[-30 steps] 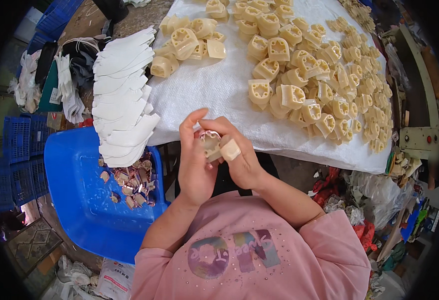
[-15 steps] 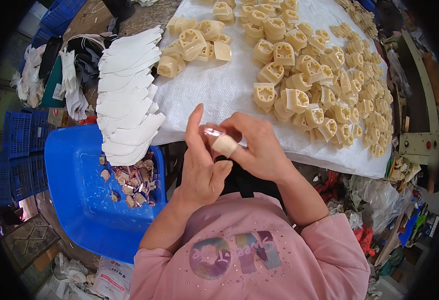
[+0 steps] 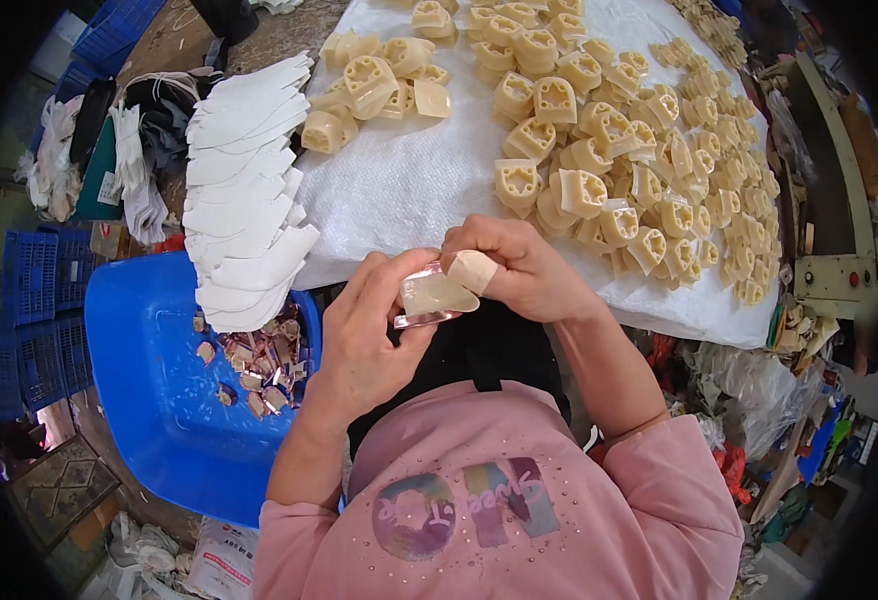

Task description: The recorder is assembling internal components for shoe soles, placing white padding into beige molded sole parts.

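My left hand (image 3: 359, 325) is closed round a small cream piece with shiny pink metallic edges (image 3: 437, 294), held above my lap at the table's front edge. My right hand (image 3: 524, 262) has its fingers curled at the right end of that piece. A beige cover (image 3: 473, 271) wraps the right thumb, which presses against the piece. What the curled right fingertips touch is partly hidden. Left of my arm, a blue basin (image 3: 149, 400) contains several similar shiny pink and cream pieces (image 3: 264, 365).
A white woven sheet (image 3: 389, 190) covers the table. On it lie a large heap of cream moulded parts (image 3: 649, 170) to the right and a smaller pile (image 3: 371, 85) at the far left. Overlapping white strips (image 3: 244, 200) hang over the basin. Blue crates (image 3: 34, 275) stand farther left.
My hands have come together and turned, so the cream piece's broad face now shows. The left fingers, stretched up before, have folded round it. The view has shifted slightly.
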`<state>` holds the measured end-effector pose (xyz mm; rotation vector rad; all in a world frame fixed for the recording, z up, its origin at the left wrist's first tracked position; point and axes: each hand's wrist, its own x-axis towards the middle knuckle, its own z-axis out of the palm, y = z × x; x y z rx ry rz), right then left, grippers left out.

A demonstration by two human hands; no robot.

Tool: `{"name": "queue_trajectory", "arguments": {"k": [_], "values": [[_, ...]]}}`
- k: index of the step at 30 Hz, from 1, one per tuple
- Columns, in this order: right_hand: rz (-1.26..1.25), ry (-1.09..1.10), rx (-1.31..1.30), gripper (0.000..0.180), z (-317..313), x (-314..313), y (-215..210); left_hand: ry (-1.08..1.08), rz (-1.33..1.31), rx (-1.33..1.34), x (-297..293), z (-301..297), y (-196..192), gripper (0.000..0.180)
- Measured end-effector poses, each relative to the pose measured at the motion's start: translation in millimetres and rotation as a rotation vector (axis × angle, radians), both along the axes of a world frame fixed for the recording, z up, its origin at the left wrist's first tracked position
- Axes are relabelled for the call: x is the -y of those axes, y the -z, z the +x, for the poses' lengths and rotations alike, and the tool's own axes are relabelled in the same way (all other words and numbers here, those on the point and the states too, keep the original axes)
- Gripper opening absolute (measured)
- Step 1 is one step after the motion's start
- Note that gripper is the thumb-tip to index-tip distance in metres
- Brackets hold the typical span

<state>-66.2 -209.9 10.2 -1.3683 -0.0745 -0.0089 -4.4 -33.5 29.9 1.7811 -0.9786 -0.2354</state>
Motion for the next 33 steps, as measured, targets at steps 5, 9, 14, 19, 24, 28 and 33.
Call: {"name": "queue_trajectory", "arguments": {"k": [5,9,14,19,24,28,33], "values": [[-0.487,0.319,0.142,0.012,0,-16,-5,-0.085,0.032,0.0,7,-4,7,0.044],[-0.136,0.177,0.112,0.014,-1,-6,5,-0.124,-0.111,0.05,10,-2,20,0.044],[0.082,0.094,-0.013,0.021,-11,-13,5,-0.218,-0.168,0.035,18,-14,25,0.047],[-0.282,0.351,-0.035,0.027,-6,-30,13,-0.364,-0.137,0.211,28,-14,28,0.045],[0.32,0.27,-0.054,0.026,-9,-38,22,-0.394,-0.128,0.21,28,-18,27,0.044],[-0.226,0.347,-0.031,0.027,-5,-38,9,-0.46,-0.074,0.292,28,-19,29,0.045],[-0.366,0.37,-0.031,0.029,-2,-39,13,-0.459,-0.085,0.118,27,-15,30,0.043]]}}
